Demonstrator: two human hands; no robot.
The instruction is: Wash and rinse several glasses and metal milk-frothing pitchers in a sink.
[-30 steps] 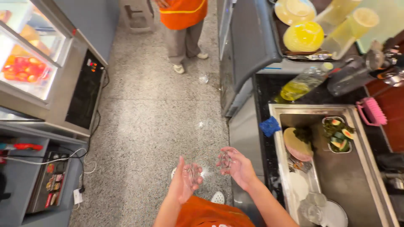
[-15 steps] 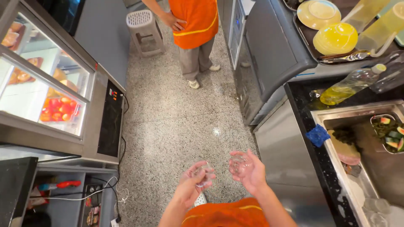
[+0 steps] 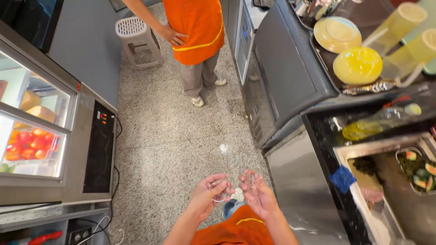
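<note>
My left hand (image 3: 208, 196) grips a small clear glass (image 3: 221, 190), fingers curled round it. Close beside it my right hand (image 3: 257, 194) holds another small clear glass (image 3: 250, 180) in its palm. Both hands are low in the head view, held together above the speckled floor (image 3: 172, 140) and my orange top (image 3: 236, 229). The two glasses are nearly touching; being transparent, their outlines are hard to make out.
A person in an orange apron (image 3: 195, 27) stands ahead by a white stool (image 3: 138, 41). A glass-front display fridge (image 3: 41, 131) with fruit stands left. Right: a steel counter (image 3: 290, 68), yellow plates (image 3: 358, 66), a bottle (image 3: 379, 122) and a sink (image 3: 390, 181).
The view has swung left and forward, away from the sink. My hands have come closer together, each still holding its glass.
</note>
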